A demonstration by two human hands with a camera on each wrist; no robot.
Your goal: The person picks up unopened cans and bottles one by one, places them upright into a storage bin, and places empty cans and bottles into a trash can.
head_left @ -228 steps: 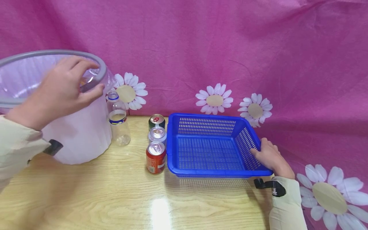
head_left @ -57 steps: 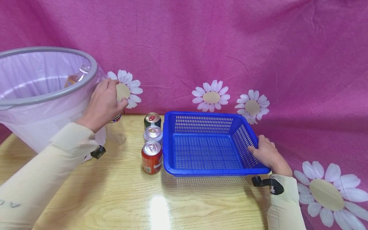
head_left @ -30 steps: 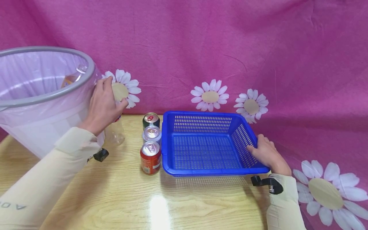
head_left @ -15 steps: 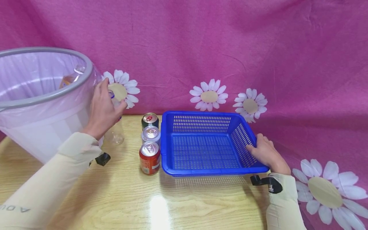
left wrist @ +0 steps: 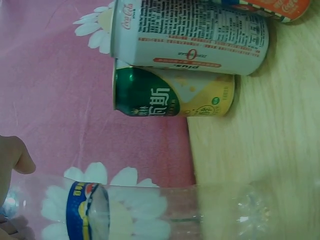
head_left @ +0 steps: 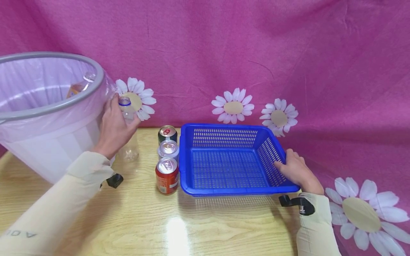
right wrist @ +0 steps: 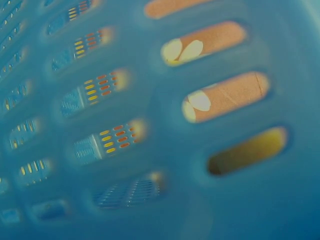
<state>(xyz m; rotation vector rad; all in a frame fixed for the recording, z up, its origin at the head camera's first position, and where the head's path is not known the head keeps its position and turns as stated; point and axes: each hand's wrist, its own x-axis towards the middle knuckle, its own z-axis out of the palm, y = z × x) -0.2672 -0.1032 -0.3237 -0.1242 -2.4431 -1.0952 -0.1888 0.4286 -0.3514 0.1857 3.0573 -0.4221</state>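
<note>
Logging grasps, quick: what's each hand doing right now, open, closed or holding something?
Left hand: at the clear plastic bottle; open or gripping cannot be told.
Right hand: holding the blue plastic basket.

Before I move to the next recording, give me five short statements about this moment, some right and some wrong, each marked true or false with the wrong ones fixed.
1. The right grip holds the rim of the blue basket. True.
2. Three cans stand to the right of the basket. False: they stand to its left.
3. Of those cans, the red can is nearest the person. True.
4. The clear bottle at the left grip lies on its side. False: it is upright.
5. Nothing is in the lined bin. False: a clear item with orange beside it shows inside.
</note>
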